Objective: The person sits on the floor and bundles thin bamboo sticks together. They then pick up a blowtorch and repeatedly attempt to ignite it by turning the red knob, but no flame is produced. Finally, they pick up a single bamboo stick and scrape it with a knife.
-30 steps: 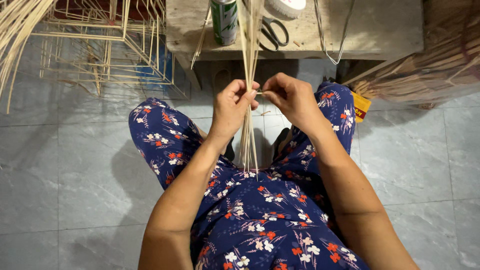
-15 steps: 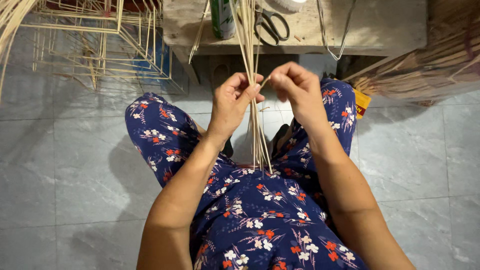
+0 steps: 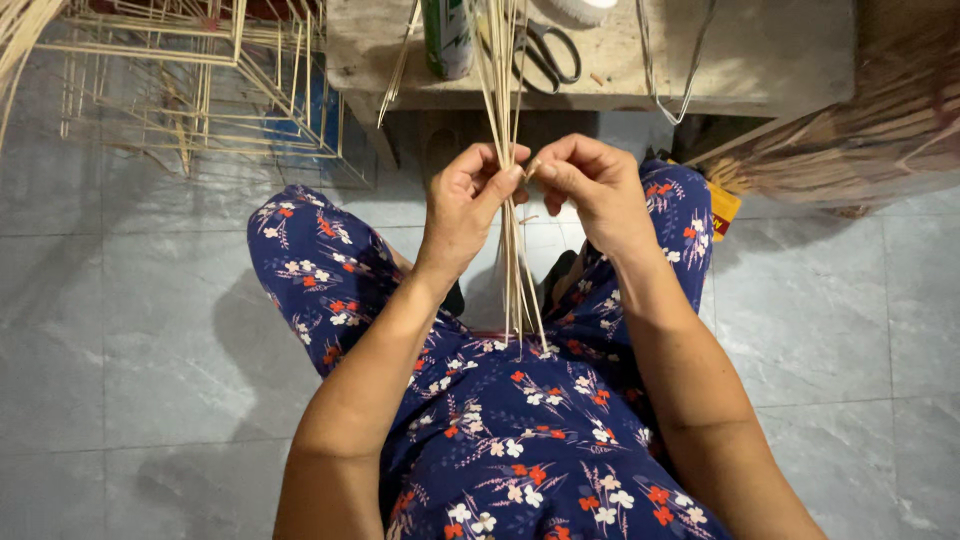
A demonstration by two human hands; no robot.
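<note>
— What's the room like from where you sit?
— I see a grey marbled tile floor (image 3: 140, 350) with pale grout lines, softly lit. A low, worn wooden counter (image 3: 770, 60) stands ahead.
— Anything left?
— Thin pale stick frames (image 3: 200, 80).

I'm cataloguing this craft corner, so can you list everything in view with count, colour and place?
Thin sticks: a small bundle, pale tan, upright between both hands, lower ends on the lap.
Scissors: one, black-handled, on the low table.
Can: one, green, on the table's left part.
Low table: one, grey-beige, top centre.
Stick frames: several, pale, on the floor upper left.
Floor: grey tiles.
Floral clothing: navy, on the lap.
Left hand: gripping the bundle.
Right hand: fingers pinching at the bundle.
</note>
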